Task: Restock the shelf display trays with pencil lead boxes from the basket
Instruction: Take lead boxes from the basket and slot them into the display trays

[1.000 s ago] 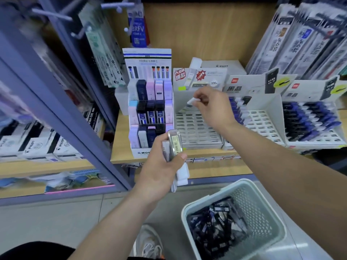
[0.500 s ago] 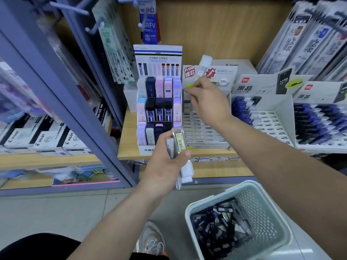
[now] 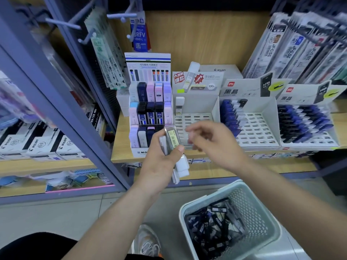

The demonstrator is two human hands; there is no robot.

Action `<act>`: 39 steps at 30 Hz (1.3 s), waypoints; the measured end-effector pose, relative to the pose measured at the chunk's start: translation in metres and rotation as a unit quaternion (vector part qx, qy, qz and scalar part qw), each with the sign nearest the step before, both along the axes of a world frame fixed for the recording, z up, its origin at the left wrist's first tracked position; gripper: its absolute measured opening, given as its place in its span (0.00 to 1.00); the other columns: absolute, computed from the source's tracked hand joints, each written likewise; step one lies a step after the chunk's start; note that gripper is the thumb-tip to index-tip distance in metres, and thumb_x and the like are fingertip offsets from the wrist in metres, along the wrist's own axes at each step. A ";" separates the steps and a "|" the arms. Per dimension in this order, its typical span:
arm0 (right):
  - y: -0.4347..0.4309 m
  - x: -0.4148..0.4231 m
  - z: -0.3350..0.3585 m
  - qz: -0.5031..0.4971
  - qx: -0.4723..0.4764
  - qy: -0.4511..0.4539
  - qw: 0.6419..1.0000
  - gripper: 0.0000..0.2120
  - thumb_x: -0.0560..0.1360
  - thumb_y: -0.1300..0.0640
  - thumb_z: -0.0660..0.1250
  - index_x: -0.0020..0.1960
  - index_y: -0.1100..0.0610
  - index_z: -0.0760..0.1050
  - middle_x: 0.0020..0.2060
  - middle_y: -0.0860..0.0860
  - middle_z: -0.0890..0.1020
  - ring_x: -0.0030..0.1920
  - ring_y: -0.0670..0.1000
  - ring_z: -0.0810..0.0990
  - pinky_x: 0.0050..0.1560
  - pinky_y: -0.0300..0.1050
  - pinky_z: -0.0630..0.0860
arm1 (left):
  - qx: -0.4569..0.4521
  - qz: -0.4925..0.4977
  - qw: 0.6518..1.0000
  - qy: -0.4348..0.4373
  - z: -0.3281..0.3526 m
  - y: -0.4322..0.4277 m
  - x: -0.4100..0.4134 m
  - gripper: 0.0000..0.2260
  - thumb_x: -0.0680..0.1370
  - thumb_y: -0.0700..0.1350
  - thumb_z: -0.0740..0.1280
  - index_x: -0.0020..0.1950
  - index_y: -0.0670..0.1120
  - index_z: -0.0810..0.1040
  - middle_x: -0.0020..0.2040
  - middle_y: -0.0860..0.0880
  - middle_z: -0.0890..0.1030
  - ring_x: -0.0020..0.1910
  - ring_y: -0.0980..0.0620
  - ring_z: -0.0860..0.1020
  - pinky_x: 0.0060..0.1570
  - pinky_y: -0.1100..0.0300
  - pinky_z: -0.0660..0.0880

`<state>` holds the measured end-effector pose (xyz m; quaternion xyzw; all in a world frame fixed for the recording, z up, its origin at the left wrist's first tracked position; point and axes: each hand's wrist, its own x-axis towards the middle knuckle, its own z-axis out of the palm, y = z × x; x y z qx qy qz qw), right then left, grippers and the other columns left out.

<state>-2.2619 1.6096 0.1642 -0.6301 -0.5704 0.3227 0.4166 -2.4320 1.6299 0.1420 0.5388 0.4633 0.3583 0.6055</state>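
White-capped box (image 3: 179, 106) now seated in tray (image 3: 197, 117); R hand (image 3: 212, 141) drawn back to stack (image 3: 173, 139) held in L hand (image 3: 159, 166) grip; R grip blurred, can't tell.

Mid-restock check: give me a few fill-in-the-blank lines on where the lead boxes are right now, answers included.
1. The left hand grips a stack of lead boxes, and the box on top bears a ____ label.
2. The white slotted tray holds exactly ____ upright box.
3. That box stands in the tray's back ____ corner.

Missing words: yellow; one; left.
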 end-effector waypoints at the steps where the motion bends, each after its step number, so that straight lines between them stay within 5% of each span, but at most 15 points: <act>1: -0.016 -0.004 -0.001 0.012 -0.020 0.055 0.998 0.06 0.78 0.61 0.69 0.53 0.52 0.81 0.41 0.54 0.83 0.38 0.51 0.83 0.43 0.46 0.81 | 0.002 0.000 1.000 -0.003 -0.001 0.000 0.002 0.20 0.80 0.43 0.70 0.66 0.61 0.71 0.51 0.60 0.84 0.52 0.60 0.82 0.61 0.54 0.76; 3: -0.038 -0.010 -0.002 0.020 -0.040 0.118 0.992 0.08 0.76 0.59 0.72 0.55 0.52 0.81 0.43 0.54 0.81 0.38 0.53 0.82 0.43 0.51 0.81 | 0.005 -0.005 1.000 -0.005 -0.002 -0.002 0.006 0.20 0.79 0.43 0.70 0.65 0.63 0.72 0.57 0.58 0.83 0.58 0.58 0.81 0.66 0.52 0.74; 7: -0.051 -0.014 -0.007 -0.013 -0.035 0.095 0.995 0.15 0.69 0.59 0.79 0.53 0.52 0.80 0.43 0.54 0.80 0.37 0.50 0.80 0.42 0.46 0.79 | 0.003 -0.019 1.000 0.006 -0.002 -0.008 0.013 0.21 0.77 0.50 0.72 0.66 0.63 0.71 0.63 0.52 0.80 0.63 0.53 0.78 0.68 0.47 0.73; 12: -0.053 -0.005 -0.004 -0.038 -0.066 0.175 0.982 0.11 0.73 0.67 0.74 0.53 0.58 0.80 0.41 0.53 0.77 0.36 0.50 0.80 0.40 0.43 0.81 | 0.004 -0.023 1.000 0.003 0.001 -0.010 0.017 0.19 0.80 0.43 0.70 0.67 0.58 0.72 0.59 0.53 0.82 0.57 0.56 0.80 0.67 0.48 0.74; 15: -0.056 0.002 0.000 -0.045 -0.083 0.218 0.971 0.09 0.77 0.68 0.68 0.53 0.57 0.80 0.44 0.54 0.74 0.40 0.57 0.84 0.40 0.51 0.83 | 0.014 -0.032 0.999 0.021 0.004 -0.008 0.019 0.18 0.78 0.45 0.71 0.63 0.63 0.73 0.62 0.53 0.81 0.62 0.52 0.78 0.68 0.46 0.72; 19: -0.059 0.013 0.000 -0.075 -0.067 0.178 0.979 0.09 0.80 0.64 0.64 0.53 0.52 0.77 0.47 0.55 0.77 0.33 0.55 0.80 0.30 0.47 0.76 | 0.031 -0.026 0.999 0.031 0.006 -0.008 0.020 0.18 0.79 0.43 0.70 0.62 0.64 0.74 0.63 0.55 0.79 0.64 0.53 0.77 0.69 0.47 0.71; 24: -0.062 0.027 0.000 -0.080 -0.004 0.182 0.980 0.10 0.78 0.66 0.67 0.51 0.53 0.82 0.39 0.47 0.81 0.36 0.52 0.78 0.42 0.46 0.79 | 0.030 -0.046 0.998 0.025 0.009 -0.008 0.020 0.18 0.79 0.44 0.71 0.63 0.63 0.75 0.65 0.55 0.79 0.64 0.55 0.77 0.69 0.49 0.71; 29: -0.060 0.039 0.001 -0.103 0.006 0.222 0.970 0.07 0.76 0.62 0.71 0.45 0.52 0.85 0.42 0.49 0.85 0.44 0.51 0.80 0.50 0.47 0.76 | 0.021 -0.085 0.996 0.006 0.015 -0.014 0.022 0.19 0.78 0.39 0.71 0.67 0.53 0.73 0.63 0.51 0.80 0.47 0.65 0.82 0.55 0.67 0.77; 33: -0.058 0.043 0.001 -0.114 0.008 0.213 0.970 0.10 0.74 0.65 0.73 0.46 0.50 0.84 0.46 0.52 0.85 0.47 0.51 0.81 0.57 0.55 0.78 | 0.025 -0.089 0.995 0.029 0.016 -0.017 0.022 0.19 0.77 0.42 0.73 0.62 0.59 0.73 0.64 0.52 0.79 0.59 0.57 0.80 0.64 0.58 0.75; 39: -0.052 0.046 0.006 -0.129 0.011 0.266 0.955 0.19 0.68 0.69 0.76 0.55 0.56 0.77 0.44 0.53 0.86 0.43 0.53 0.82 0.51 0.50 0.80 | 0.025 -0.076 0.996 0.042 0.016 -0.018 0.023 0.16 0.79 0.42 0.70 0.62 0.57 0.74 0.60 0.54 0.81 0.53 0.64 0.80 0.62 0.63 0.75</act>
